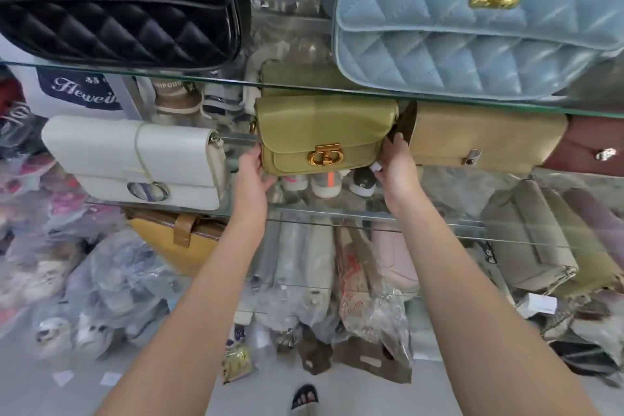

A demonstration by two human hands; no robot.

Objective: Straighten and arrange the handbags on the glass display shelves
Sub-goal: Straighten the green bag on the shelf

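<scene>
Glass display shelf (371,215); navy label (78,90) behind reads "Hewei…". We note left hand (251,176) and right hand (395,162) each gripping an end of olive leather flap handbag (320,132).

In the middle of the frame, the left hand (251,176) and right hand (393,162) hold the green bag (324,135) by its sides. A white bag (135,159) sits left of it and a tan bag (486,135) just beside it on the right.

At ten o'clock, below the upper glass shelf (135,73), a navy sign (79,91) bears white script reading "Hewei", cut off at its right edge. Just right of it, a sandal strap (170,84) shows letters resembling "MPOUO". Red print on a plastic bag (351,280) at six o'clock is unreadable.
</scene>
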